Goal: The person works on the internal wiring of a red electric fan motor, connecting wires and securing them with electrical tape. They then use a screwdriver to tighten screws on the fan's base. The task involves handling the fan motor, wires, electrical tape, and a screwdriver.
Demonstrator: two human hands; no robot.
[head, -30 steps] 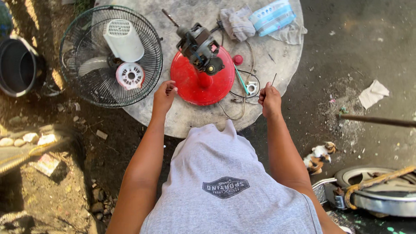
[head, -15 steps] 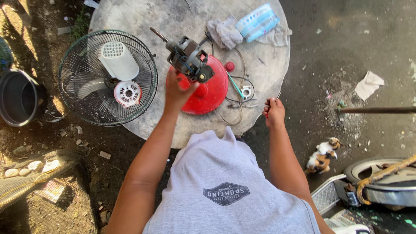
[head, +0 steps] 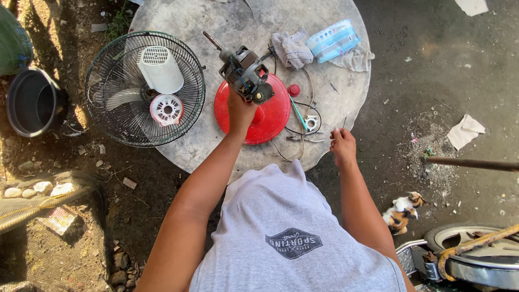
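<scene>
Seen from above: left hand [head: 239, 111] gripping a fan motor [head: 244, 74], lifted over a red round base [head: 252, 110] on a round stone bench [head: 216, 27]. Right hand [head: 343, 146] closed around a thin tool [head: 344, 123] at the bench edge. Wire fan guard [head: 145, 88] with white covers at left; rags, wires and blue packet [head: 333, 40] beyond

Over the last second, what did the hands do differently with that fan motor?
The left hand left the red base, took hold of the motor and lifted it up. The right hand drew back a little toward the table edge, pinching a thin tool. The fan cage, rags and cat stayed put.
</scene>
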